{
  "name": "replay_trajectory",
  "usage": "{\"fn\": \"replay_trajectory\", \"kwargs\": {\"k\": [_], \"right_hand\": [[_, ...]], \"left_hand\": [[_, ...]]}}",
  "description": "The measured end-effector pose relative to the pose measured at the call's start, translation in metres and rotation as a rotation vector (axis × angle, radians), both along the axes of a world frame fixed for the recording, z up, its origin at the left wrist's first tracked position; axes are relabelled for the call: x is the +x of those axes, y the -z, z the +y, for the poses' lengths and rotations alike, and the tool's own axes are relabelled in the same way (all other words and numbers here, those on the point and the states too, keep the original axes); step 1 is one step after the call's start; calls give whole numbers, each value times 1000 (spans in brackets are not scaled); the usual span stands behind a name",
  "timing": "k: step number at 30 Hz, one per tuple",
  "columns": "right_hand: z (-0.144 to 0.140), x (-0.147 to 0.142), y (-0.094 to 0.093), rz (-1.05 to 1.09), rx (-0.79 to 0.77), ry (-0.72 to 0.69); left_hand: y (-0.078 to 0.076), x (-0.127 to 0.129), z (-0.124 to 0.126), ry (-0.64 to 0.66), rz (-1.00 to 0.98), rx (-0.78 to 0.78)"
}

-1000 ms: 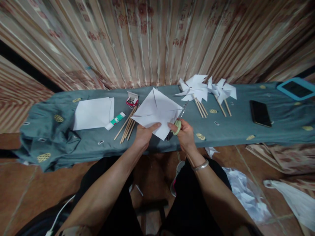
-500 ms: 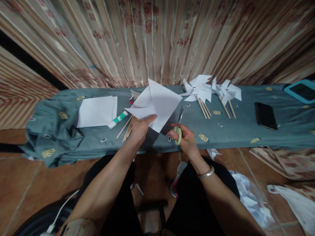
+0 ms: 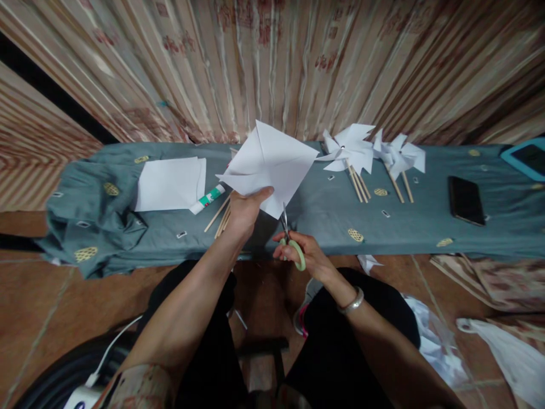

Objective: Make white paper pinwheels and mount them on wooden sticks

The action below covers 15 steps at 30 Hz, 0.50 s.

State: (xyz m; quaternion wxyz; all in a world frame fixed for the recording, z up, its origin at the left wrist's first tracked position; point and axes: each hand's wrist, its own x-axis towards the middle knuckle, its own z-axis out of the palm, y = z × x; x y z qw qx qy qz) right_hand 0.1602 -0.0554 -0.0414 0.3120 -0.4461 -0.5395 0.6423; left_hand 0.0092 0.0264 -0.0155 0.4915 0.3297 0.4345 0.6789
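The left hand holds a square sheet of white paper above the table, turned so that one corner points to the far side and one to the near side. Its thumb presses on the top face of the sheet; the other fingers are mostly hidden, so I cannot tell how they lie under it. A slit runs inward from the far corner, and near the left corner a flap is slightly raised. The right hand grips a pair of metal scissors with light-green handles, its fingers curled about the handles. The blades point to the far side, just at the near corner of the sheet; whether they touch it, I cannot tell. On the grey-green patterned cloth, at left, lie a stack of white paper sheets, a white-and-green glue stick and some thin wooden sticks, partly covered by the left hand and arm. At far right lie white paper pinwheels on wooden sticks, then a black phone and a blue-framed tablet.
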Motion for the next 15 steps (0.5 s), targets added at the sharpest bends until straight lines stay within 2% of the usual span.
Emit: {"fn": "replay_trajectory", "kwargs": {"k": [15], "right_hand": [[2, -2, 3, -61, 46, -1]], "left_hand": [[7, 6, 0, 28, -10, -15]]}}
